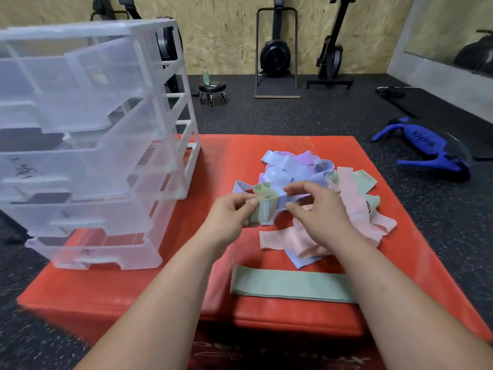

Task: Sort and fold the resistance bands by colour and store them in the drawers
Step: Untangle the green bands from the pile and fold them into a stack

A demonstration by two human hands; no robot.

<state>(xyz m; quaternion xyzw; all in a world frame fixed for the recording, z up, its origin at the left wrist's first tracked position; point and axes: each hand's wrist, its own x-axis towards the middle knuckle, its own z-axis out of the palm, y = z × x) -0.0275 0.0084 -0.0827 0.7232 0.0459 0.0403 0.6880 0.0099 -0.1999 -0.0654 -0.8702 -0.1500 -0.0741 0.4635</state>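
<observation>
A heap of resistance bands (314,180) in blue, lilac, pink and green lies on the red mat (224,156). My left hand (229,217) pinches a looped green band (262,202) just in front of the heap. My right hand (317,212) hovers beside it with fingers curled and thumb apart, touching the blue band under the green one; whether it grips is unclear. One green band (288,287) lies flat near the mat's front edge. A clear plastic drawer unit (88,145) stands at the left, its drawers pulled partly out.
A blue exercise device (424,148) lies on the dark floor to the right. A small wheeled stool with a bottle (212,89) and rowing machines (276,52) stand along the far wooden wall. A dark mat (432,113) lies at the far right.
</observation>
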